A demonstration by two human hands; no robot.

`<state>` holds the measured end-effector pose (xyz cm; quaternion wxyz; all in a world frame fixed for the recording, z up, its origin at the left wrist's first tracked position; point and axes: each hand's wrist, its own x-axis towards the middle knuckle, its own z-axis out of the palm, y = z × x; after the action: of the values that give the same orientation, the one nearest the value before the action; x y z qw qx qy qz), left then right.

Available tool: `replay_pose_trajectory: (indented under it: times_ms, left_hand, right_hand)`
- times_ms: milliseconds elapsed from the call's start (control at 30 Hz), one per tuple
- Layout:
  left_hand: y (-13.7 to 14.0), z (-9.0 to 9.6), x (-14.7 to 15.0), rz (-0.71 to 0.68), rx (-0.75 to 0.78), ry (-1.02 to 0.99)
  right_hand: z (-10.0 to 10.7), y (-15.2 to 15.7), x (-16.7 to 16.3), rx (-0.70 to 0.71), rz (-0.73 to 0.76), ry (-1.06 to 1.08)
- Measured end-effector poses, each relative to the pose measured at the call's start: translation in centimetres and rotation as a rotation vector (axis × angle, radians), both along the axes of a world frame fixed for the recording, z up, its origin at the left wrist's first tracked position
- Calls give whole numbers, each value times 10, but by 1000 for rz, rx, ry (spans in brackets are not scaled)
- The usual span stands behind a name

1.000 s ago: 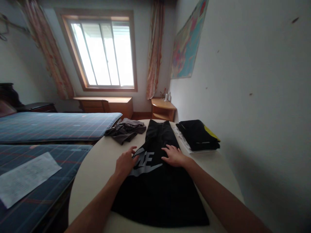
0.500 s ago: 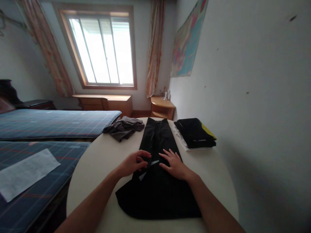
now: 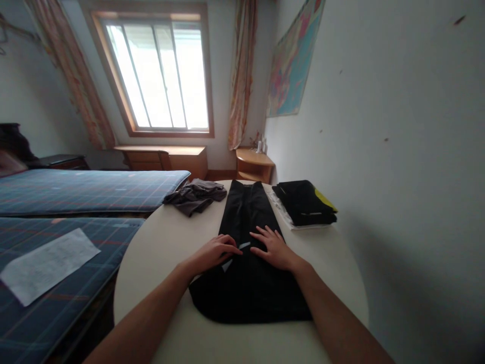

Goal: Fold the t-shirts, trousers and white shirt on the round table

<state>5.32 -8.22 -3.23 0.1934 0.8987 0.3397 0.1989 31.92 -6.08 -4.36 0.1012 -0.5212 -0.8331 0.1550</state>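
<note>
A long black shirt (image 3: 261,298), its sides folded inward, lies lengthwise on a round white table (image 3: 147,283). Its curved hem is toward me and its far end is near the table's back edge. Two small pale marks show near its middle. My left hand (image 3: 214,253) rests on the shirt's left side, with thumb and forefinger closed together at the cloth near the marks. Flat on the right half lies my right hand (image 3: 273,247), fingers spread and holding nothing.
A crumpled grey-brown garment (image 3: 197,196) lies at the table's back left. Folded black and white clothes (image 3: 303,202) are stacked at the back right. Two plaid mattresses (image 3: 113,192) stand left, the nearer bearing a paper sheet (image 3: 49,265). A wall (image 3: 409,202) rises close on the right.
My left hand has shifted slightly right and its thumb and forefinger have come together. The shirt's lower left corner, sticking out before, is now drawn inward. My right hand stays spread on the cloth.
</note>
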Motion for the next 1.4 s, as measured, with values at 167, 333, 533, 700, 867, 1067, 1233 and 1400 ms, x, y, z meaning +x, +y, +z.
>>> replay_pose_trajectory:
  times_ms: [167, 333, 533, 700, 867, 1067, 1233, 1400]
  left_hand:
    - [-8, 5, 11, 24, 43, -6]
    - [-10, 6, 13, 43, 63, -27]
    - [-9, 7, 2, 8, -33, 5]
    - [-9, 4, 2, 39, -9, -31]
    - [-7, 3, 5, 46, 12, -13]
    - [-5, 0, 7, 71, 20, -33]
    - [2, -5, 8, 66, 77, -25]
    - [7, -13, 13, 0, 123, -65]
  right_hand:
    - [0, 1, -1, 24, -1, -4]
    - [3, 0, 0, 15, 0, 2]
    - [5, -2, 1, 5, 7, 13]
    - [2, -3, 1, 37, -6, 35]
    - [-3, -2, 2, 50, -1, 41]
    - [0, -3, 2, 42, 7, 46]
    - [3, -7, -1, 79, 53, 75]
    - [3, -8, -5, 175, 144, 162]
